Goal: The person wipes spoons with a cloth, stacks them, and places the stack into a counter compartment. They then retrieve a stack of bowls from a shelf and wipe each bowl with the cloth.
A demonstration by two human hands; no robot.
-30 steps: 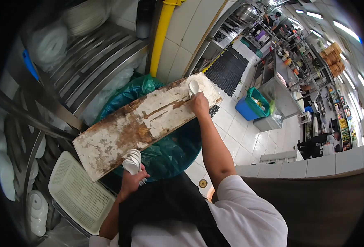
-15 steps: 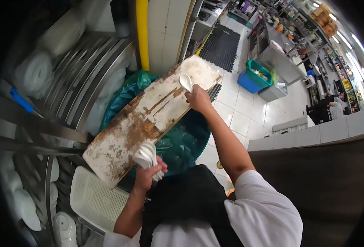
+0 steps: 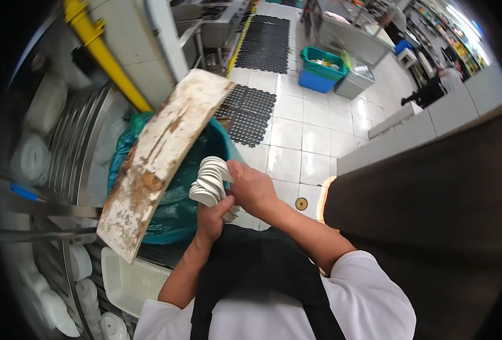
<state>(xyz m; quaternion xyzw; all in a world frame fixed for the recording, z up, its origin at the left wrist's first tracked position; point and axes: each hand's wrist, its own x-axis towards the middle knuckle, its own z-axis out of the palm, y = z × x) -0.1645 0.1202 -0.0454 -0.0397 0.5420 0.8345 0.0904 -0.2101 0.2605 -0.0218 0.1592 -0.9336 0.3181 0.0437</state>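
A nested stack of white soup spoons (image 3: 209, 180) is held upright in front of my apron, bowls pointing up and away from me. My left hand (image 3: 210, 222) is closed around the handles from below. Against the right side of the stack, my right hand (image 3: 253, 188) grips a soup spoon at the end of the row; its fingertips are partly hidden behind the spoons. Just beyond the hands is a worn, stained white board (image 3: 159, 156), lying across a round green bin (image 3: 174, 218) lined with a green bag.
To the left, metal racks (image 3: 86, 153) hold white dishes (image 3: 55, 309). A cream plastic basket (image 3: 135, 279) sits below the board. Black mats (image 3: 250, 113) lie on the tiled floor (image 3: 289, 130), and a blue-and-green bin (image 3: 321, 71) stands farther off. A person (image 3: 446, 79) is at far right.
My right hand has come back from over the board with its spoon and now meets the stack in my left hand. The view has shifted, so the board appears farther left.
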